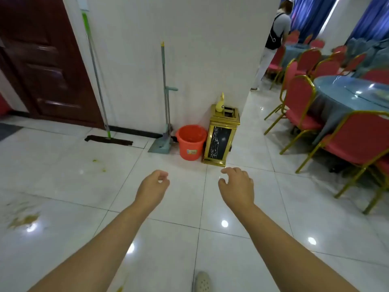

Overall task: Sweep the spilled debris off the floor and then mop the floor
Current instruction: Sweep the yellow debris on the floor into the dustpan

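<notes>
Yellowish debris (24,220) lies spilled on the white tiled floor at the left, with a few smaller bits (99,164) farther off. A flat mop (108,140) with a green and silver handle leans against the wall beside the door. A grey broom and dustpan set (165,114) stands upright against the wall, next to an orange bucket (190,142). My left hand (152,187) and my right hand (236,185) reach forward over the floor, both holding nothing, fingers loosely curled, well short of the tools.
A gold and black bin (222,139) with a yellow bottle on top stands at the wall's corner. Red chairs (299,106) with gold frames and a round blue table (353,91) fill the right side. A person (272,45) stands at the back right. A dark door (46,60) is at left.
</notes>
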